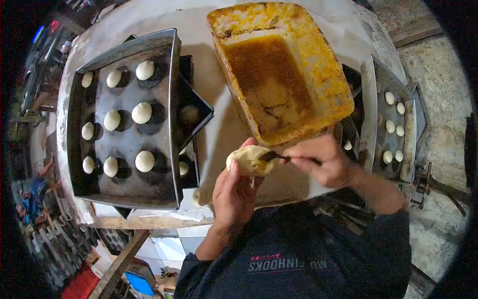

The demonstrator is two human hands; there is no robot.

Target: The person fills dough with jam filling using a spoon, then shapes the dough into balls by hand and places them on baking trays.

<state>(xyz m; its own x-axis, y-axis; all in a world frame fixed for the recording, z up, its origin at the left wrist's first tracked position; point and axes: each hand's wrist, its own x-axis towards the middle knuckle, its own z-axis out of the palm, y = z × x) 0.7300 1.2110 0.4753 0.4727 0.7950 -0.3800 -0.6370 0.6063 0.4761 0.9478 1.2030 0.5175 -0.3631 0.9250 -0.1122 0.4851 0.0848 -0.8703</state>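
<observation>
A flattened piece of pale dough (244,158) with yellowish filling lies in my left hand (232,195), whose fingers curl round it from below. My right hand (323,160) grips a dark-handled spoon (280,157), its tip on the filling at the dough's right side. Just above both hands is a large rectangular tub (239,102), its walls smeared with yellow-orange residue and brown liquid on its bottom.
A dark metal tray (130,183) with rows of round dough balls (142,113) stands on the left, stacked over other trays. More stacked trays (369,114) with dough balls (390,126) are at the right. A person (34,197) is far off at the left.
</observation>
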